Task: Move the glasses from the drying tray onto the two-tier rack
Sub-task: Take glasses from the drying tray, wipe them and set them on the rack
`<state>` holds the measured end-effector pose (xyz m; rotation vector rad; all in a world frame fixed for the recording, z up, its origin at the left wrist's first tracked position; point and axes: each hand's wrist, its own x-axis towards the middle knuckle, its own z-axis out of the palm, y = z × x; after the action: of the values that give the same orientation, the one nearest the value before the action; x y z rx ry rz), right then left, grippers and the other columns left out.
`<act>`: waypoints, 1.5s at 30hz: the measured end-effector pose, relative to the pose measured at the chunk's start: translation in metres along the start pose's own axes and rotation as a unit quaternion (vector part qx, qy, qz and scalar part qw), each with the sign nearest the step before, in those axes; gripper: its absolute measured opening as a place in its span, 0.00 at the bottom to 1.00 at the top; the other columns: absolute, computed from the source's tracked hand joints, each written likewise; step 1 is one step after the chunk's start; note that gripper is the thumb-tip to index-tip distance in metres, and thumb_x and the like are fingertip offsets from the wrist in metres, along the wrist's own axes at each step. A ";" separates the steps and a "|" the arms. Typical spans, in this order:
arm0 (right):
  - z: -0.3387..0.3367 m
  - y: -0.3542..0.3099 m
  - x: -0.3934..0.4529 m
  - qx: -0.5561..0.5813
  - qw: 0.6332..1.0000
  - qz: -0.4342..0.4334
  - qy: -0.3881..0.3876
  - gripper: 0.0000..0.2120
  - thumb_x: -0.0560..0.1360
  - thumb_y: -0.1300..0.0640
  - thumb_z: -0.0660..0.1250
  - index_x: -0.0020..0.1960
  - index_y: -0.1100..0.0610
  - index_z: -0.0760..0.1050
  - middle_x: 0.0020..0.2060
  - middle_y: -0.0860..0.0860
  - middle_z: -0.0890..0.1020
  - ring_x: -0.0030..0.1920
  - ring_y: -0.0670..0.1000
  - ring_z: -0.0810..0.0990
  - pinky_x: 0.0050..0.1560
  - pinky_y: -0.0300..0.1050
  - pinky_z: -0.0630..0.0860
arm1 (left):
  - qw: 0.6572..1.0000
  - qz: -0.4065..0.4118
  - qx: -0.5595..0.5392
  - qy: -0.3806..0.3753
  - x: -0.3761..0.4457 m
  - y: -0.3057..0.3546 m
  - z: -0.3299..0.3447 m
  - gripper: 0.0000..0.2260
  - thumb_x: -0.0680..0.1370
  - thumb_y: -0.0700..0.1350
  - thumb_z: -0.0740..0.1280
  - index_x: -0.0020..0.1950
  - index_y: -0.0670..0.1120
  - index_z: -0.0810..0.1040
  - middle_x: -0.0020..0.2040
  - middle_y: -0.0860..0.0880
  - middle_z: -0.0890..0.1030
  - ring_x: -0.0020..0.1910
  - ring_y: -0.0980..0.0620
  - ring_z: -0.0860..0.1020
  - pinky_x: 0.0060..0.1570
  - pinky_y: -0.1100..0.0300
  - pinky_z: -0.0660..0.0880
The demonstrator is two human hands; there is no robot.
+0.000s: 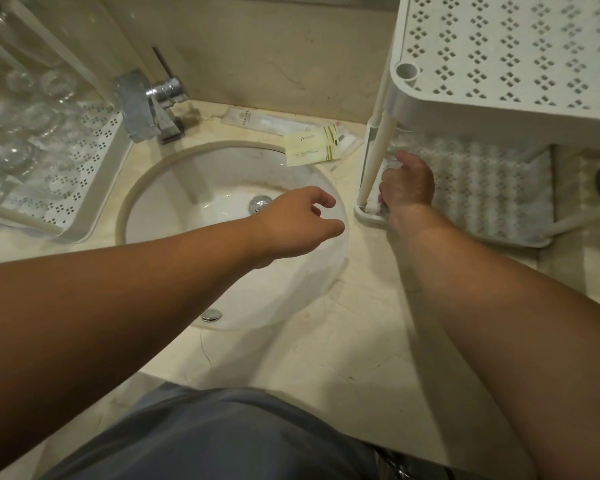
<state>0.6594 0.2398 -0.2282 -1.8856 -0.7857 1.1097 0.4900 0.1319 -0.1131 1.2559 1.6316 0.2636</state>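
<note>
Glasses (32,112) crowd the drying tray (94,188); left hand (297,225) relaxed, right hand's (407,183) grip unclear inside rack (499,188).

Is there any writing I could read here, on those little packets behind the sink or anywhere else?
Nothing can be read.
Yellow packet: small lines of print and brown stripes, too blurred to read.
Clear wrapper behind it: a short printed line, too small to read.
Rack, tray, tap: no writing shows.
</note>
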 end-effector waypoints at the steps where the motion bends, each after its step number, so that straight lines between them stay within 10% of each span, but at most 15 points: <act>1: 0.000 0.000 -0.001 0.001 1.000 0.001 -0.002 0.28 0.72 0.68 0.59 0.66 0.47 0.76 0.63 0.51 0.79 0.52 0.56 0.82 0.50 0.46 0.80 | 1.000 -0.001 0.000 0.001 -0.001 -0.001 -0.001 0.21 0.77 0.52 0.70 0.69 0.56 0.73 0.65 0.51 0.74 0.53 0.56 0.76 0.44 0.61 0.74; 5: -0.004 -0.003 -0.003 -0.083 0.995 -0.032 -0.051 0.31 0.72 0.67 0.55 0.69 0.44 0.72 0.71 0.49 0.71 0.58 0.54 0.78 0.58 0.50 0.79 | 1.000 0.000 -0.008 0.004 -0.003 -0.003 -0.004 0.20 0.77 0.52 0.70 0.69 0.56 0.73 0.64 0.51 0.74 0.52 0.57 0.76 0.41 0.62 0.73; 9: -0.009 -0.008 -0.003 -0.195 0.973 -0.079 -0.093 0.30 0.73 0.66 0.54 0.71 0.44 0.69 0.70 0.53 0.72 0.58 0.58 0.79 0.45 0.47 0.81 | 1.000 0.001 -0.013 0.003 -0.005 -0.007 -0.005 0.20 0.77 0.52 0.70 0.69 0.56 0.73 0.64 0.51 0.74 0.52 0.56 0.76 0.42 0.61 0.73; 14: -0.019 -0.004 -0.008 -0.101 0.991 -0.084 -0.037 0.24 0.74 0.67 0.57 0.61 0.46 0.79 0.63 0.49 0.78 0.57 0.49 0.78 0.45 0.26 0.72 | 1.000 0.000 -0.025 0.009 -0.008 -0.013 -0.010 0.20 0.77 0.52 0.70 0.68 0.56 0.73 0.63 0.52 0.74 0.50 0.58 0.76 0.40 0.63 0.72; 21: -0.025 -0.013 -0.036 -0.077 0.996 -0.036 0.010 0.15 0.73 0.62 0.60 0.45 0.43 0.78 0.53 0.49 0.83 0.49 0.51 0.83 0.50 0.47 0.82 | 0.999 0.010 -0.036 0.018 -0.013 -0.013 -0.017 0.19 0.77 0.52 0.69 0.68 0.56 0.73 0.63 0.52 0.74 0.48 0.58 0.77 0.39 0.63 0.72; 31: -0.037 -0.018 -0.118 -0.078 0.996 -0.050 -0.018 0.17 0.74 0.65 0.59 0.53 0.46 0.78 0.53 0.52 0.81 0.31 0.49 0.75 0.23 0.34 0.69 | 0.998 0.036 -0.052 0.021 -0.027 -0.027 -0.038 0.19 0.78 0.52 0.68 0.69 0.56 0.73 0.64 0.52 0.75 0.51 0.57 0.76 0.42 0.62 0.73; 45: 0.067 -0.070 -0.231 -0.082 0.978 -0.156 -0.113 0.15 0.73 0.59 0.64 0.45 0.37 0.78 0.40 0.41 0.82 0.36 0.42 0.80 0.30 0.31 0.71 | 0.988 0.096 -0.018 0.119 -0.073 -0.091 -0.157 0.19 0.78 0.51 0.68 0.69 0.54 0.73 0.65 0.53 0.75 0.51 0.58 0.76 0.40 0.67 0.71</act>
<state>0.4933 0.1089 -0.0947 -1.7071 -1.2885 1.0952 0.3055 0.0929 -0.0611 1.3974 1.6965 0.5794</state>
